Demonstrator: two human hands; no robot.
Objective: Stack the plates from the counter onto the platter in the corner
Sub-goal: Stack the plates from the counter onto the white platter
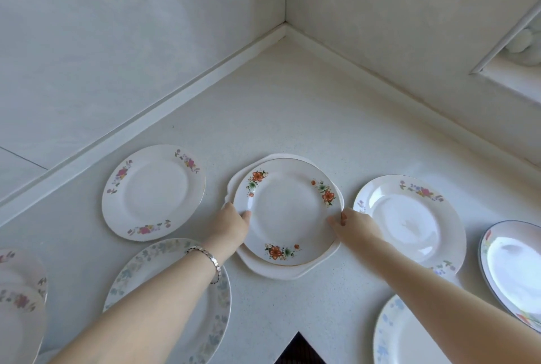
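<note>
So this is basically plate one of the stack. The orange plate [288, 211] is on the platter [278, 273], or maybe a hair above it, I can't tell if it's fully down. Both hands are on it, the left hand [231, 223] at its left edge and the right hand [355, 224] at its right edge. The fingers [343, 216] are clamped on the rim on each side, thumbs on top. I don't see anything else on the platter, so I'd call the job barely started: let go here, then bring the rest over one at a time. Count: one platter, one plate on it, and what I make seven loose plates on the desk [292, 105]. Left of the fingers there's a pink plate [153, 192]. Nearer me than that is a pale plate [172, 305], partly under the left forearm. Way off left are the edge plates [20, 267], which look like two overlapping, but they're cut off by the frame so I'm not 100% sure. Right of the fingers is a glossy plate [409, 220] just beside the platter, with a blue-rim plate [512, 264] further out. A blue-flower plate [409, 337] sits nearer me, cropped at the bottom. That's eight plates total if the left pair really is two: one placed, seven to go.
</note>
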